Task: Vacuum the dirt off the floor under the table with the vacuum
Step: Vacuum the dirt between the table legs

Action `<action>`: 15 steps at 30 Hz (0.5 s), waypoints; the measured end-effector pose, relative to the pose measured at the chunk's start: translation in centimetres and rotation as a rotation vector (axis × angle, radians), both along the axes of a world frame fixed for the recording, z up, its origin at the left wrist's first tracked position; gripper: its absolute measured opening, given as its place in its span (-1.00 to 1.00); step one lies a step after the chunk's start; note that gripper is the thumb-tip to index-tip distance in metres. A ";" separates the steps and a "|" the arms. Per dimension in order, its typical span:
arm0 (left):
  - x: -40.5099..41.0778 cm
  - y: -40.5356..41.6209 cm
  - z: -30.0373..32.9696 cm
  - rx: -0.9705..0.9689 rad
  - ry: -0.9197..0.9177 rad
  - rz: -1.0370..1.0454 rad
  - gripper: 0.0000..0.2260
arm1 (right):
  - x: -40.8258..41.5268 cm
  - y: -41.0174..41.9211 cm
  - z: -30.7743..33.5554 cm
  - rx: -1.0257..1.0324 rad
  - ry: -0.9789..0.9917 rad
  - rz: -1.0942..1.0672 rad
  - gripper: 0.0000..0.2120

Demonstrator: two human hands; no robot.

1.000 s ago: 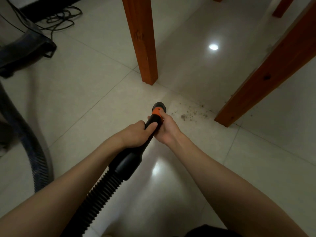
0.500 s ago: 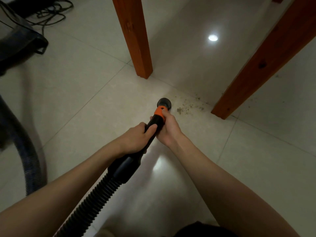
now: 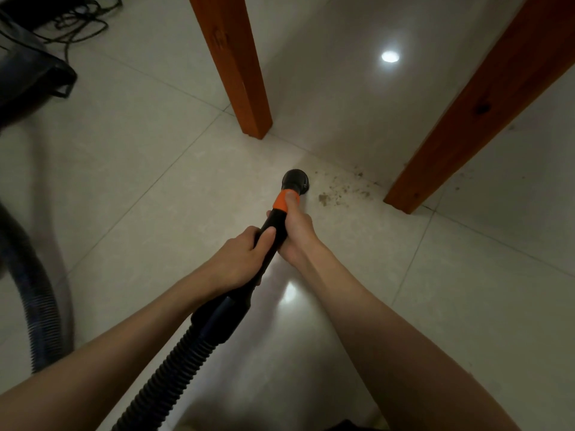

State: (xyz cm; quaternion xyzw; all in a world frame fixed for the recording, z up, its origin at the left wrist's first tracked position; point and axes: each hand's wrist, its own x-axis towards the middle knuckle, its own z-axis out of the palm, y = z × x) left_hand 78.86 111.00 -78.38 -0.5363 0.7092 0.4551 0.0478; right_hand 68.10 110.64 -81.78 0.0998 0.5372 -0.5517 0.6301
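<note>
I hold a black vacuum wand with an orange collar (image 3: 284,202) pointed down at the pale tiled floor. My left hand (image 3: 239,259) grips the wand's shaft from the left. My right hand (image 3: 295,231) grips it further forward, thumb lying on the orange collar. The round black nozzle (image 3: 295,181) sits at the floor, just left of a patch of brown dirt crumbs (image 3: 336,191) scattered toward the right table leg. A ribbed black hose (image 3: 161,377) runs from the wand back to the bottom edge.
Two orange-brown wooden table legs stand ahead: one (image 3: 236,73) behind the nozzle, one slanting (image 3: 460,126) at the right beside the dirt. The dark vacuum body (image 3: 28,76) and tangled cord (image 3: 77,17) lie at the upper left. Another hose loop (image 3: 37,290) curves along the left.
The nozzle has moved forward and down toward the floor, closer to the dirt patch. Both hands keep the same grip on the wand.
</note>
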 end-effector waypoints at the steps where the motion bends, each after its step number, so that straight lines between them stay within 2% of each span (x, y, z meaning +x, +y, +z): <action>1: -0.2 0.0 -0.1 0.007 0.007 0.005 -0.62 | -0.1 -0.1 -0.1 0.011 0.029 0.014 -0.70; 6: -1.2 -0.1 -0.1 0.005 0.002 0.010 -0.61 | -0.7 -0.5 -0.3 0.023 0.103 0.034 -0.68; 15: -3.4 -3.1 0.3 -0.043 -0.006 -0.080 -0.62 | -2.7 -2.6 -0.1 0.018 0.079 -0.094 -0.66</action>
